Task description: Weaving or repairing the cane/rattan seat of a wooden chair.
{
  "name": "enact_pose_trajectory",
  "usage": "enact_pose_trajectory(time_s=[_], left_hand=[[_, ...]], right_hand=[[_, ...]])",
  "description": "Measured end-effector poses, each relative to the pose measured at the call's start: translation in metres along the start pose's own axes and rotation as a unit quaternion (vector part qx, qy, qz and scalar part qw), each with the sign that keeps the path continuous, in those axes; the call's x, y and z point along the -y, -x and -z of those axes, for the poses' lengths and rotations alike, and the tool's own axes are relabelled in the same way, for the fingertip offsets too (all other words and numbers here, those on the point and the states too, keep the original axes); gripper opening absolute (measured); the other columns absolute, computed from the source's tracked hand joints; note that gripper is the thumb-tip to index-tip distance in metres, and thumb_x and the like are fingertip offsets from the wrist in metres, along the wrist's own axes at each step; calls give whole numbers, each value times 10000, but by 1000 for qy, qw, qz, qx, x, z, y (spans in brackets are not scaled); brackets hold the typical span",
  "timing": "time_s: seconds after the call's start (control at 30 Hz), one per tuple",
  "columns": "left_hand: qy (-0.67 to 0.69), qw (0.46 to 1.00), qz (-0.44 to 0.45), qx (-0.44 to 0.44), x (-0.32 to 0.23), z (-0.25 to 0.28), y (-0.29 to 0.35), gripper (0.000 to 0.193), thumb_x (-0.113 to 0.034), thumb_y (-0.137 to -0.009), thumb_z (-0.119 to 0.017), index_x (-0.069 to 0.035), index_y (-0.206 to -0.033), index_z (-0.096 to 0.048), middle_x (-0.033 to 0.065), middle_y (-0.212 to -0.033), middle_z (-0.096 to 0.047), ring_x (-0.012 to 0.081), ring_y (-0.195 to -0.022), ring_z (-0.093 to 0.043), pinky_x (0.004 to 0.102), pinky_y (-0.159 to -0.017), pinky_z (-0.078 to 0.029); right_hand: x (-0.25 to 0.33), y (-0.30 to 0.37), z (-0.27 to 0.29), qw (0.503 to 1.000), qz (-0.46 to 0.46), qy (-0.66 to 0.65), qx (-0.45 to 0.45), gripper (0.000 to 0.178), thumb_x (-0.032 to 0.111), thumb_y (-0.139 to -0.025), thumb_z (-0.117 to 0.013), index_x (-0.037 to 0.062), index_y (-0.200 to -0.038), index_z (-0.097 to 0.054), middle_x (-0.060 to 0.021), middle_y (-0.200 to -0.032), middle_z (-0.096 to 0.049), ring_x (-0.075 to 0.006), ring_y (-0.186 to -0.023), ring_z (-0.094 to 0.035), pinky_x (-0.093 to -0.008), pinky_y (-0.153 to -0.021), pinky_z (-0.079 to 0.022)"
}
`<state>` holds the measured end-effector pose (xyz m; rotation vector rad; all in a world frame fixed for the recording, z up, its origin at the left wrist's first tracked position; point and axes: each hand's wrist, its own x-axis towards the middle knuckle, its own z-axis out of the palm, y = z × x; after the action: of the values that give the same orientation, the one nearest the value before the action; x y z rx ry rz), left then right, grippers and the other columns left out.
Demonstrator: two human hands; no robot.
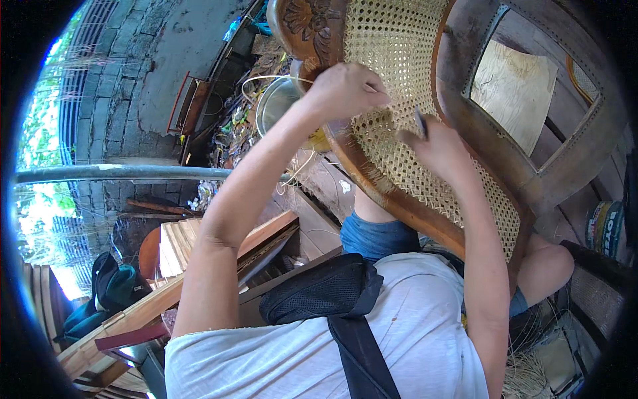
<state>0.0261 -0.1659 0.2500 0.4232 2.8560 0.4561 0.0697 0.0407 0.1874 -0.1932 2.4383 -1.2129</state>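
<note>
A wooden chair frame with a woven cane panel leans across my lap. My left hand is pinched closed above the panel's left edge. A pale cane strand loops over a bucket and runs to this hand, though the fingertips' hold on it is partly hidden. My right hand is closed on a thin, dark, blade-like tool just over the weave. Its exact kind does not show. Loose, frayed strand ends stick up along the panel's lower left border.
A bucket stands beyond my left forearm. Another chair frame with an open back stands at right, near a paint can. At left, a metal pipe crosses above stacked wooden boards. Cane fibres lie at lower right.
</note>
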Motion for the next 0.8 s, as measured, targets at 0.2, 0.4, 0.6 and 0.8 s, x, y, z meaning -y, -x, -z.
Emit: enact_pose_trajectory(time_s=[0.2, 0.4, 0.6, 0.8], left_hand=[[-176, 980, -88, 13, 23, 7, -3, 200, -233, -822, -634, -43, -847, -693, 157, -889, -673, 344, -867, -653, 419, -792, -519], [-161, 982, -94, 15, 24, 17, -5, 182, -190, -777, -625, -21, -814, -682, 195, -839, -665, 375, -825, -648, 436, -791, -518], [-155, 983, -99, 23, 22, 16, -13, 177, -181, -745, -630, -9, -770, -659, 201, -815, -661, 378, -805, -647, 432, -778, -520], [-180, 978, -106, 9, 26, 16, -12, 183, -193, -774, -590, -22, -779, -653, 184, -813, -658, 375, -834, -638, 454, -781, -512]], right_hand=[[4, -24, -45, 988, 127, -74, 38, 285, 142, -825, -603, 36, -1088, -623, -282, -914, -654, -423, -912, -645, -484, -819, -516], [19, -37, -59, 992, 95, -82, 4, 192, 160, -819, -623, 4, -926, -657, -259, -824, -661, -417, -825, -660, -478, -758, -536], [23, -48, -80, 990, 74, -95, -74, 173, 165, -834, -621, 2, -866, -668, -259, -822, -662, -411, -812, -664, -454, -747, -544], [24, -46, -70, 982, 62, -172, -44, 186, 180, -824, -673, 3, -871, -705, -255, -798, -667, -399, -779, -670, -442, -720, -539]])
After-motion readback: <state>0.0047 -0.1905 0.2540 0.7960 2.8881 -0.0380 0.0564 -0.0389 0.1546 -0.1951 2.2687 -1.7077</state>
